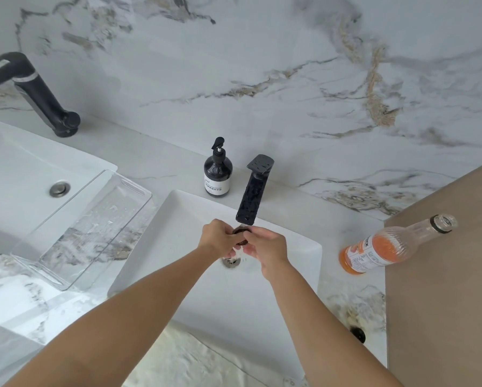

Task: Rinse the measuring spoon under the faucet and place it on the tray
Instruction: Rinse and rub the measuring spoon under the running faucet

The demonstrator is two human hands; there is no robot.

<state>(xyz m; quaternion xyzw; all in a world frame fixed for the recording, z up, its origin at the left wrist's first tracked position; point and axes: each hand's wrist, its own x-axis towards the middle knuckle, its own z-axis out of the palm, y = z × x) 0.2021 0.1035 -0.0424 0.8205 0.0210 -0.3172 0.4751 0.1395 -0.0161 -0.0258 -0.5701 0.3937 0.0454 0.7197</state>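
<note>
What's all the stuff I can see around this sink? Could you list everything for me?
Measuring spoon: one, dark, mostly hidden between both hands beneath the spout.
Faucet: one, black, behind the near sink, wet with droplets.
Near sink: one, white, square, under the hands; metal drain partly visible.
Tray: one, clear plastic, wet, on the counter left of the near sink.
Soap pump bottle: one, dark with white label, left of the faucet.
Juice bottle: one, clear glass, orange liquid, uncapped, right of the sink.
Second faucet: one, black, far left.
Second sink: one, white, far left, with drain.
Counter: white marble.
Left hand: on the spoon.
Right hand: on the spoon.
</note>
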